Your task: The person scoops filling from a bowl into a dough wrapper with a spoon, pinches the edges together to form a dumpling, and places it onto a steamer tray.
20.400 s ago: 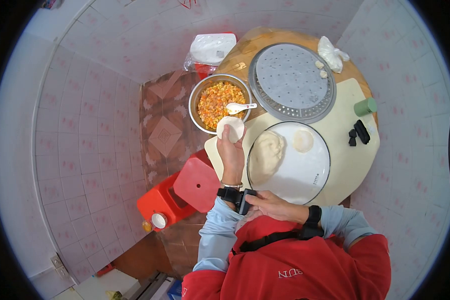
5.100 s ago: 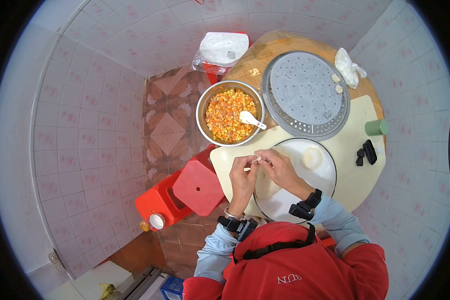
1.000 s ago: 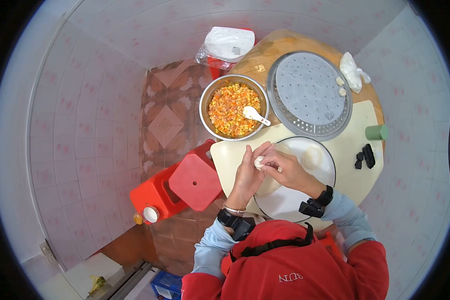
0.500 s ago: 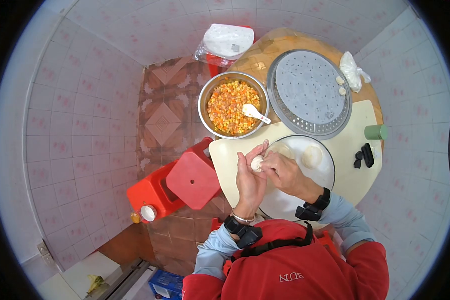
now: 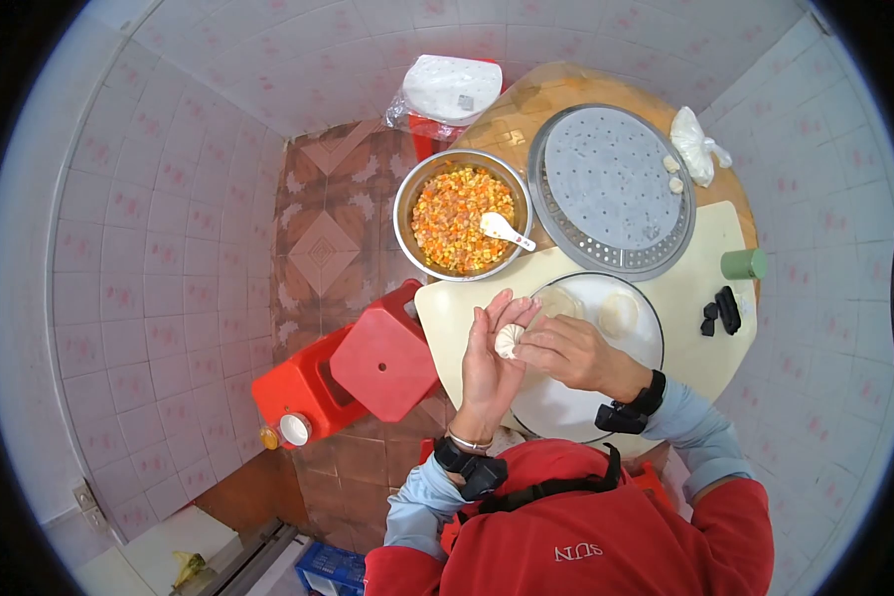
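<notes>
A small pleated dumpling (image 5: 509, 342), round with folds gathered on top, rests in the palm of my left hand (image 5: 489, 370). The fingers of that hand point away from me, slightly curled, and the thumb lies along the dumpling's side. My right hand (image 5: 573, 356) pinches the dumpling's edge from the right with thumb and fingertips. Beneath both hands is a floured white round tray (image 5: 606, 397) with a dark rim. Two flat dough wrappers lie on it, one (image 5: 619, 316) to the right and another (image 5: 559, 303) partly behind my fingers.
A steel bowl (image 5: 400, 238) of diced orange and yellow filling with a white spoon (image 5: 507, 231) stands beyond. Right of it is a perforated steamer tray (image 5: 606, 169) bearing two small pieces. A white bag (image 5: 698, 149), green cylinder (image 5: 743, 263), black objects (image 5: 728, 310) and red stool (image 5: 382, 358) surround.
The right fingers have shifted slightly off the dumpling's top to its right edge, so more pleats show. The left hand keeps the dumpling in its palm, a little lower.
</notes>
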### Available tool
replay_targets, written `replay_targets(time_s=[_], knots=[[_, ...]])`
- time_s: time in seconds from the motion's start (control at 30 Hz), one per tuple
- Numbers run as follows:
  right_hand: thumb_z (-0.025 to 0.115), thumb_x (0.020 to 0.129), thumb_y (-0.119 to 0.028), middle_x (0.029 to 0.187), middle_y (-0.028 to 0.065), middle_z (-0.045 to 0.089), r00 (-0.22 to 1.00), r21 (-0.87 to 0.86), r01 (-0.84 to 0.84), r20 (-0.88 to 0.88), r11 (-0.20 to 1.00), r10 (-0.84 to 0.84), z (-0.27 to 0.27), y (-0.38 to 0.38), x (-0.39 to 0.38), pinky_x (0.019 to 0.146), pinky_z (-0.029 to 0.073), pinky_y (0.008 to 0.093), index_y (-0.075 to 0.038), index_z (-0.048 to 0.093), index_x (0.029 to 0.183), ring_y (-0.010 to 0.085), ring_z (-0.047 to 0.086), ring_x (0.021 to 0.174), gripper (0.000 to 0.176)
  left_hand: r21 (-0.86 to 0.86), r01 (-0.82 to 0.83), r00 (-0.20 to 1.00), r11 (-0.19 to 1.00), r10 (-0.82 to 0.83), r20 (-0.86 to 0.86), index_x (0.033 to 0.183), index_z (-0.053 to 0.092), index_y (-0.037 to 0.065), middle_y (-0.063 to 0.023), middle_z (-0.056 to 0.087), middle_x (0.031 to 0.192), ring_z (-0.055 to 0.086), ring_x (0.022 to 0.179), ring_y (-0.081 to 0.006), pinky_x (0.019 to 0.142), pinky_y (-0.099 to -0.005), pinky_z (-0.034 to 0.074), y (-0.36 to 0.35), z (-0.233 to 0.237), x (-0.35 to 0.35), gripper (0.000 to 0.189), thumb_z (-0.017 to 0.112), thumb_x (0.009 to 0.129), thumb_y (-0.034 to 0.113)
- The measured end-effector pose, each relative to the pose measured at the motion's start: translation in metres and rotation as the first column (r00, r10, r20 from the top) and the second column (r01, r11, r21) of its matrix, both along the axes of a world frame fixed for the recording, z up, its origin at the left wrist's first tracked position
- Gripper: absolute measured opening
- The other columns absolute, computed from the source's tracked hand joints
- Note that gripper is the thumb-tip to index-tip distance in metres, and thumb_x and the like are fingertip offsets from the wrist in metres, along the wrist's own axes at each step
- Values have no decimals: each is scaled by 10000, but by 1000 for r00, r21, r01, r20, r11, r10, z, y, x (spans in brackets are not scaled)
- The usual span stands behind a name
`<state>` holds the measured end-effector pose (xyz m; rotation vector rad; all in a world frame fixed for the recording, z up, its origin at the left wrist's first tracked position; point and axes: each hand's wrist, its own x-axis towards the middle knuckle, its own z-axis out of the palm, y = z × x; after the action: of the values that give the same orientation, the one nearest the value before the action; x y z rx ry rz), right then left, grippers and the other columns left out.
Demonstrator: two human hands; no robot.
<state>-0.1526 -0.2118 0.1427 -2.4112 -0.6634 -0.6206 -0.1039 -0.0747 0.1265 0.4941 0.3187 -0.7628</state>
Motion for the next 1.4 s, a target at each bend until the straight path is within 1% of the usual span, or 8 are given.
replay_targets(time_s=[0.4, 0.8, 0.87, 1.0, 1.1, 1.17, 1.27, 1.4], knots=[[643, 663, -72, 923, 67, 601, 998, 127, 64, -3, 990, -64, 2, 8, -11, 717, 514, 338, -61, 593, 908, 221, 612, 799, 251, -45, -18, 1000, 999, 18, -3, 1216, 461, 107, -60, 598, 1027, 516, 1091, -252, 1013, -452, 361, 1, 5, -6, 366, 407, 951, 354], [675, 645, -55, 872, 53, 601, 993, 144, 122, -10, 982, -122, 13, 13, -16, 600, 498, 314, -73, 612, 888, 210, 609, 733, 252, -166, -5, 999, 986, 0, -33, 1247, 436, 120, -74, 585, 1093, 530, 1074, -232, 984, -455, 380, 5, -11, -5, 394, 349, 964, 380], [674, 673, -31, 866, 53, 607, 985, 231, 172, -20, 958, -172, 18, 9, -15, 583, 492, 304, -71, 619, 892, 200, 604, 706, 230, -398, -10, 997, 918, -23, -78, 1250, 452, 143, -93, 581, 1141, 519, 1107, -253, 991, -481, 359, 8, -18, -3, 412, 332, 960, 410], [672, 704, -21, 873, 57, 613, 962, 334, 251, -193, 909, -195, 30, 0, -17, 578, 489, 291, -62, 621, 903, 192, 602, 701, 209, -306, 27, 993, 952, -60, -102, 1210, 504, 181, -69, 616, 1106, 549, 1089, -259, 879, -439, 452, 7, 2, 2, 398, 351, 947, 438], [675, 710, -16, 871, 58, 614, 962, 312, 235, -207, 920, -176, 35, -1, -19, 576, 489, 286, -55, 621, 906, 191, 599, 695, 207, -366, 56, 990, 929, -98, -97, 1219, 501, 180, -89, 606, 1135, 541, 1104, -283, 881, -450, 445, 7, 1, 2, 430, 321, 948, 461], [678, 716, -21, 863, 55, 612, 966, 342, 217, -211, 914, -150, 38, 0, -20, 582, 493, 290, -61, 623, 908, 196, 601, 696, 204, -555, 76, 991, 828, -126, -53, 1277, 438, 154, -136, 548, 1211, 471, 1175, -314, 1034, -519, 284, 8, -4, 2, 495, 237, 957, 473], [684, 688, -30, 872, 50, 609, 975, 355, 187, -178, 916, -130, 41, 1, -20, 589, 495, 289, -70, 626, 914, 198, 606, 712, 236, -431, 104, 993, 896, -114, 3, 1243, 471, 168, -110, 587, 1166, 518, 1135, -299, 987, -507, 358, 6, 4, 2, 480, 249, 953, 480], [683, 651, -41, 885, 44, 608, 989, 234, 108, -122, 966, -81, 40, 3, -20, 615, 506, 296, -74, 626, 915, 204, 613, 736, 272, -385, 107, 994, 917, -97, 46, 1256, 450, 151, -122, 573, 1179, 510, 1140, -309, 1027, -531, 308, 4, 4, 0, 498, 228, 955, 480]])
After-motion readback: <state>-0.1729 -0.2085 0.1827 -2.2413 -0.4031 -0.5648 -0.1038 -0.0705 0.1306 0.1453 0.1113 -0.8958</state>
